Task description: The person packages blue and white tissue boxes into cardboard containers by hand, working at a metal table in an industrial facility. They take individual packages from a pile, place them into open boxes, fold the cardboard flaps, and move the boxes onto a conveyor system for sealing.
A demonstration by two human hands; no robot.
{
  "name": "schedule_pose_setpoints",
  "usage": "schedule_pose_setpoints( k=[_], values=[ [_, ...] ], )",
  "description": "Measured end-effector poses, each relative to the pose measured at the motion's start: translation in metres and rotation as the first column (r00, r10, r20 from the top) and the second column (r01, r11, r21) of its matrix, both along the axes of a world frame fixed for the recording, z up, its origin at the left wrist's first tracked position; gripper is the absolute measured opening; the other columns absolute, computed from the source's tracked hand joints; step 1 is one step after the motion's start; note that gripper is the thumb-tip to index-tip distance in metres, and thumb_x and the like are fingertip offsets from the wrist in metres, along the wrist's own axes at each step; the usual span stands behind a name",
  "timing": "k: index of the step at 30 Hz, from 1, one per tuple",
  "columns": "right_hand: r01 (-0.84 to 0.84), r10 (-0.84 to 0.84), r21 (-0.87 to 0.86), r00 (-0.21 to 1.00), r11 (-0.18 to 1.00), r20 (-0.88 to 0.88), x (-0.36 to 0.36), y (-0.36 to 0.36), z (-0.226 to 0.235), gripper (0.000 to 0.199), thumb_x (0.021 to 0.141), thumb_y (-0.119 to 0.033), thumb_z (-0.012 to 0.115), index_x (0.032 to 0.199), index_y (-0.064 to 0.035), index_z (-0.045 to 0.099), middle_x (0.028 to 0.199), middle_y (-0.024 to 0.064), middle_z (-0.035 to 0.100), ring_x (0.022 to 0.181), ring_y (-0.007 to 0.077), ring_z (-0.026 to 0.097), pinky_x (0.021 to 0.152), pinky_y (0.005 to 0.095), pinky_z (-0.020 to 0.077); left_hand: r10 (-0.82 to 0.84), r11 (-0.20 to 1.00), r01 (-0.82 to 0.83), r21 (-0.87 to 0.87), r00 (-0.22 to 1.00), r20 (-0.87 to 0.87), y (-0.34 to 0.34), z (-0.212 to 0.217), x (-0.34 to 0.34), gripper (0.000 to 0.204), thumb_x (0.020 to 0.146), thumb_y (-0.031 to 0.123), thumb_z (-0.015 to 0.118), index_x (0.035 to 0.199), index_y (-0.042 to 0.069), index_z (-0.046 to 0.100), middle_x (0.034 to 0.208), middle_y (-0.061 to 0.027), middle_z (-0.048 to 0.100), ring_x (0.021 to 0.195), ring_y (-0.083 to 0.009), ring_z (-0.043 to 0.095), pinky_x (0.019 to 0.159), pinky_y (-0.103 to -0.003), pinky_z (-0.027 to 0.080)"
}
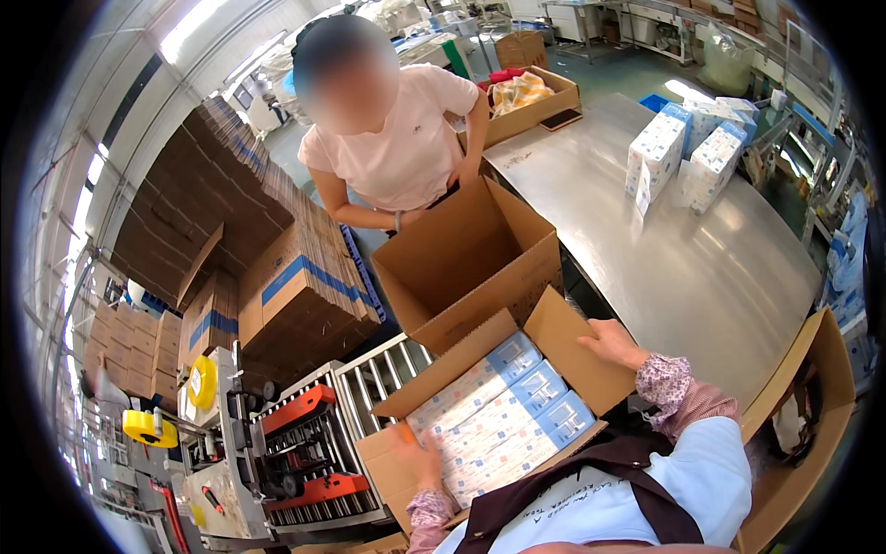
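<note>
An open cardboard carton (598, 388) stands in front of me, filled with rows of white patterned packs (475, 429) that have blue ends. My right hand (614, 343) grips the outer edge of its right flap, fingers over the inner face. At the left side, my left hand (420, 459) is by the left flap (380, 466) and the packs; motion smears its fingers, and an orange spot shows near the fingertips. Just beyond, a second open carton (526, 286) touches or nearly touches the first and looks hollow inside. A co-worker (392, 148) stands behind it, hands low at its far side.
Rollers and a red-and-black taping machine (300, 411) with yellow tape rolls (149, 428) lie left. Flattened cartons (295, 286) are stacked behind. On the right, a steel table (683, 268) bears several patterned packs (711, 166). Another open carton (826, 406) stands at my right.
</note>
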State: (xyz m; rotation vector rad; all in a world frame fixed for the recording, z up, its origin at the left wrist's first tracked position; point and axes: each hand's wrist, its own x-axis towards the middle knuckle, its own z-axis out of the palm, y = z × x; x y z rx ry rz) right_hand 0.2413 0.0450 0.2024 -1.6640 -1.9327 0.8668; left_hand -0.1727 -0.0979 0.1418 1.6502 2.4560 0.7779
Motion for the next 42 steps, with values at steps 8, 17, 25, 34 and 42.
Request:
schedule_pose_setpoints(
  k=[8, 17, 25, 34, 42],
  values=[
    [0.018, -0.005, -0.083, 0.987, 0.996, 0.158, 0.013, -0.005, 0.003, 0.039, 0.084, -0.035, 0.057, 0.098, 0.0016, 0.058, 0.093, 0.0240, 0.062, 0.091, 0.0386, 0.058, 0.080, 0.0442, 0.0460, 0.157, 0.981, -0.068, -0.179, 0.823, 0.547, -0.051, 0.002, -0.107, 0.053, 0.089, 0.027, 0.057, 0.128, -0.005, 0.041, 0.099, -0.0134, 0.065, 0.093, -0.0205, 0.061, 0.081, -0.034, 0.049],
    [-0.835, 0.826, -0.102, 0.504, 0.541, 0.252, -0.069, -0.017, -0.022, 0.064, 0.091, -0.052, 0.041, 0.120, 0.0051, 0.049, 0.128, 0.0220, 0.049, 0.119, 0.0369, 0.044, 0.097, 0.0414, 0.0378, -0.645, 0.134, 0.900, -0.414, 0.396, 0.653, -0.010, 0.078, 0.036, 0.081, 0.075, 0.032, 0.071, 0.139, 0.004, 0.032, 0.124, -0.0201, 0.054, 0.111, -0.0291, 0.054, 0.093, -0.033, 0.043],
    [-0.346, 0.192, 0.855, 0.937, 0.386, 0.293, -0.085, 0.083, 0.054, 0.019, 0.081, -0.021, 0.059, 0.086, -0.0031, 0.058, 0.089, 0.0096, 0.055, 0.094, 0.0278, 0.051, 0.085, 0.0387, 0.0410, -0.291, 0.865, 0.399, -0.305, 0.893, 0.343, -0.003, 0.012, 0.022, 0.069, 0.055, 0.035, 0.088, 0.103, 0.001, 0.051, 0.084, -0.0108, 0.059, 0.075, -0.0216, 0.058, 0.069, -0.032, 0.049],
    [-0.372, 0.426, 0.549, 0.904, 0.748, 0.031, -0.042, -0.002, -0.086, 0.021, 0.084, -0.020, 0.059, 0.092, -0.0022, 0.065, 0.102, 0.0103, 0.063, 0.103, 0.0283, 0.054, 0.093, 0.0412, 0.0413, 0.201, 0.956, -0.290, 0.037, 0.743, 0.639, -0.015, -0.012, 0.058, 0.027, 0.090, 0.018, 0.058, 0.097, -0.005, 0.047, 0.068, -0.0069, 0.057, 0.062, -0.0135, 0.055, 0.056, -0.029, 0.043],
    [0.091, -0.110, -0.069, 0.928, 0.993, -0.357, -0.060, -0.025, -0.108, 0.046, 0.095, -0.025, 0.047, 0.130, 0.0043, 0.038, 0.120, 0.0241, 0.053, 0.114, 0.0347, 0.049, 0.097, 0.0378, 0.0376, 0.222, 0.914, -0.369, 0.170, 0.804, 0.551, 0.024, -0.031, 0.023, 0.035, 0.093, 0.029, 0.053, 0.076, -0.001, 0.055, 0.057, -0.0076, 0.047, 0.053, -0.0134, 0.041, 0.050, -0.032, 0.035]
  ],
)
